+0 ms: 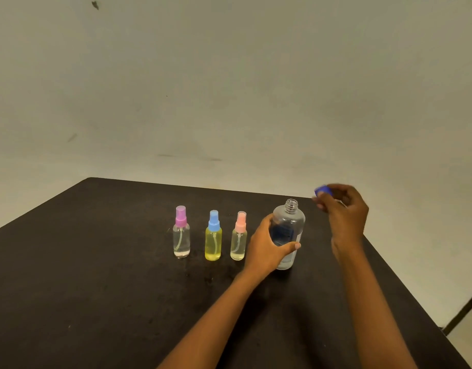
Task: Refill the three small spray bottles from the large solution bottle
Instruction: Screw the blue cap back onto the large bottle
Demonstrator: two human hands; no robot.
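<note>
Left hand (267, 249) grips one large bottle (289, 225) (uncapped); right hand (344, 211) pinches one blue cap (323, 189); three spray bottles (213, 241) stand alongside.

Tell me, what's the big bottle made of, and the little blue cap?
The large solution bottle: probably clear glossy plastic; you can see through it and its threaded neck looks moulded. The blue cap: likely opaque plastic, solid colour, though blurred in the right hand.
</note>
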